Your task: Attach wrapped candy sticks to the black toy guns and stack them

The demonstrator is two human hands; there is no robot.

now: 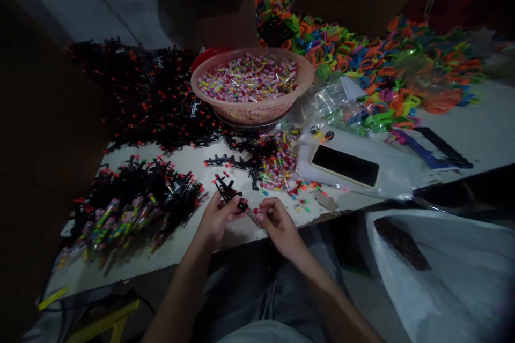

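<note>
My left hand (217,220) is closed around a few black plastic toy guns (227,187), which stick up past the fingers and thumb. Close beside it, my right hand (278,225) pinches a small piece with a red end (256,211), held against the near end of the toy guns; a clear part seems to run between the hands, too dim to make out fully. Just beyond the fingers lies a heap of small multicoloured capsule-like pieces (279,163). More loose black toy guns (241,159) rest behind the hands.
A pink basket (252,111) full of small colourful pieces stands at the back. Black toy guns (148,91) pile up on the left; finished-looking ones with coloured tubes (120,220) lie nearer. A phone (345,165) rests on plastic bags. Bright plastic pieces (362,59) heap at the back right.
</note>
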